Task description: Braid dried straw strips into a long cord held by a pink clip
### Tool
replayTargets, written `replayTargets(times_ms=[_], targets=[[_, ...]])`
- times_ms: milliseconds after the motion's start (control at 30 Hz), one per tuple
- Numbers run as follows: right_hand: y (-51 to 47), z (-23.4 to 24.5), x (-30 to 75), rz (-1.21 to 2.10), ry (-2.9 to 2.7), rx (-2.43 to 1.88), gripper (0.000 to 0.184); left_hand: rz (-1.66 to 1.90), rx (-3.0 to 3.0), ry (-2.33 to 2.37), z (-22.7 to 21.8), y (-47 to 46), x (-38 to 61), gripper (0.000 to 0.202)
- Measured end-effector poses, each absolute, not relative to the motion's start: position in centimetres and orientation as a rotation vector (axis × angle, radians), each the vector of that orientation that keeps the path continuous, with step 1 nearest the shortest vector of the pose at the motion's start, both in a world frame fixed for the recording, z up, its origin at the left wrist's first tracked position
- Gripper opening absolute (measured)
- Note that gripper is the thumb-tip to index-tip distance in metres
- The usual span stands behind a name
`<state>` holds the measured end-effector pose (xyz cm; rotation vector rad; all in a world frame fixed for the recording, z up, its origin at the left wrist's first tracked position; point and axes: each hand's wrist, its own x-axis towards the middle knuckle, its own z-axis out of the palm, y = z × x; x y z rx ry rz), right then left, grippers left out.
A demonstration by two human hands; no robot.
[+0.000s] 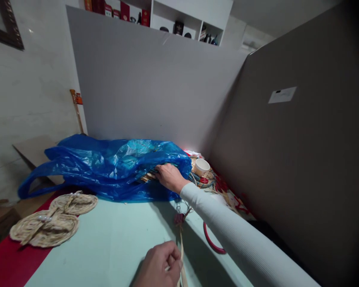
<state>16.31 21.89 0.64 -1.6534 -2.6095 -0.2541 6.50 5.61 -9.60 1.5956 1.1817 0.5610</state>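
My right hand (170,177) reaches forward into the mouth of a crinkled blue plastic bag (107,167) and closes on a bundle of straw strips (147,176) sticking out of it. My left hand (160,266) is at the bottom of the view, fingers curled in a pinch round a thin pale straw strip (182,255) that runs along the pale green table top (113,239). A small tuft of dark red thread (179,218) lies at the strip's far end.
Woven straw leaf-shaped mats (52,221) lie at the left on a red cloth (6,263). A white cup (202,166), colourful woven pieces and a red loop (211,243) sit at the right. Grey partition boards (155,87) wall the back and right.
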Motion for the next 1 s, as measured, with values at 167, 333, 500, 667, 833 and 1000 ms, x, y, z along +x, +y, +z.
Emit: replayTargets(times_ms=[167, 333, 500, 667, 833, 1000], targets=[[21.9, 0.5, 15.7, -0.144, -2.597, -1.66, 0.032, 0.564, 1.592, 1.152, -9.4, 5.6, 6.4, 0.012], [22.0, 1.1, 15.6, -0.093, -2.571, -1.581, 0.031, 0.564, 1.574, 1.145, -9.3, 5.6, 6.3, 0.011], [22.3, 1.1, 15.0, -0.052, -2.53, -1.555, 0.032, 0.558, 1.555, 1.136, -9.3, 5.6, 6.5, 0.012], [23.1, 0.9, 14.9, -0.031, -2.46, -1.641, 0.034, 0.545, 1.543, 1.142, -9.3, 5.7, 6.6, 0.014], [24.2, 1.0, 14.6, 0.013, -2.443, -1.774, 0.034, 0.498, 1.545, 1.171, -9.1, 5.9, 6.7, 0.016], [24.5, 1.7, 14.3, 0.083, -2.492, -1.795, 0.034, 0.418, 1.619, 1.209, -7.2, 5.6, 6.4, 0.017]])
